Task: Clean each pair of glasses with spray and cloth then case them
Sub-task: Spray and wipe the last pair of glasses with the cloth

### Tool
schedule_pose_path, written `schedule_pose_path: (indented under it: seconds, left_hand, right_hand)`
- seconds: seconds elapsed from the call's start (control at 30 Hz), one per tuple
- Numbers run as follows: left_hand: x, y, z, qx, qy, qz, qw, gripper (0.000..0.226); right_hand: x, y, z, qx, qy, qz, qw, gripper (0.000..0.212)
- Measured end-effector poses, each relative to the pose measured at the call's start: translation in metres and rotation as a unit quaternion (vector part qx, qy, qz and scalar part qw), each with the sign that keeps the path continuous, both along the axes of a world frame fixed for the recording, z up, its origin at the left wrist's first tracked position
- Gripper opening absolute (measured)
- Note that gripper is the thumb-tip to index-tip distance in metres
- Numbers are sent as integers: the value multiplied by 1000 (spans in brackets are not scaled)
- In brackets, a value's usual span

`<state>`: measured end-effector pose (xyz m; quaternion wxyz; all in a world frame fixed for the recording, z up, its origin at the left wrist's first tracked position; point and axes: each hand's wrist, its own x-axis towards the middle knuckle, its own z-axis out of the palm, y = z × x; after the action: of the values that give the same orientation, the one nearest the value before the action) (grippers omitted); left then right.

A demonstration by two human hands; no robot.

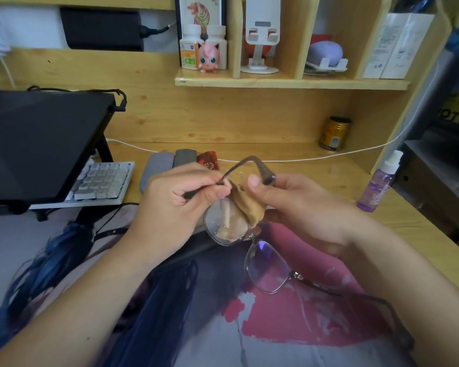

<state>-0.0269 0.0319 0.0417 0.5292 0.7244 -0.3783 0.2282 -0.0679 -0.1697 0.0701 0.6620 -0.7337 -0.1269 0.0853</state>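
Hanging above the desk (329, 176) between both hands, the glasses (265, 266) had one lens wrapped in a tan cloth (248, 205). The right hand (297, 202) pinched that cloth around the lens, while the left hand (175, 207) had its fingers clamped on a temple arm. Three cases (180, 161) lay just behind; a purple spray bottle (379, 184) stood well to the right.
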Motion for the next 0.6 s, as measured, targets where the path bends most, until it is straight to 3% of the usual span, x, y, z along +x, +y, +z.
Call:
schedule_pose_path:
  seconds: [0.1, 0.23, 0.33, 0.4, 0.53, 0.6]
  left_hand:
    - [-1, -1, 0, 17, -11, -5, 1000, 10]
    - [-7, -1, 6, 7, -17, -24, 1000, 19]
    - [-11, -4, 7, 0, -27, -33, 999, 25]
    - [-11, -4, 5, 13, -39, -39, 998, 12]
    - [-8, -3, 2, 33, -42, -45, 998, 9]
    - [-8, -2, 1, 39, -37, -50, 997, 10]
  right_hand:
    - [0, -7, 2, 88, 82, 5, 993, 44]
    - [-2, -9, 2, 89, 71, 94, 989, 7]
    - [-2, 1, 1, 103, 108, 90, 985, 35]
    - [-1, 8, 1, 73, 135, 121, 981, 42]
    - [0, 13, 0, -7, 141, 152, 978, 20]
    - [-1, 16, -3, -16, 137, 140, 980, 21]
